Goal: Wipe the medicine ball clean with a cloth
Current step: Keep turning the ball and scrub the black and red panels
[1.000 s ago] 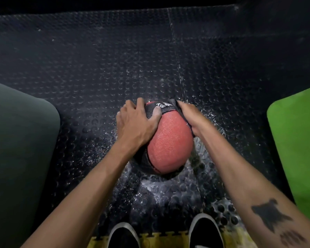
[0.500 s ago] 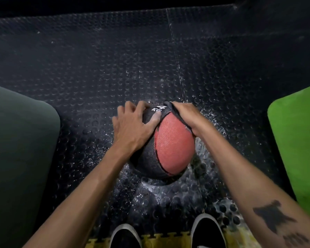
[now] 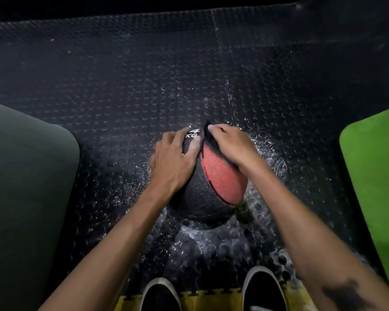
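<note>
Floor: black studded rubber, wet sheen and droplets around ball. Dark mat well left of ball; green mat well right. Ball on floor, between mats, ahead of shoes; black and red panels, "4 KG" marking on top. Left hand: fingers spread, flat on ball's black side. Right hand: presses dark cloth onto ball top, fingers curled over it.
</note>
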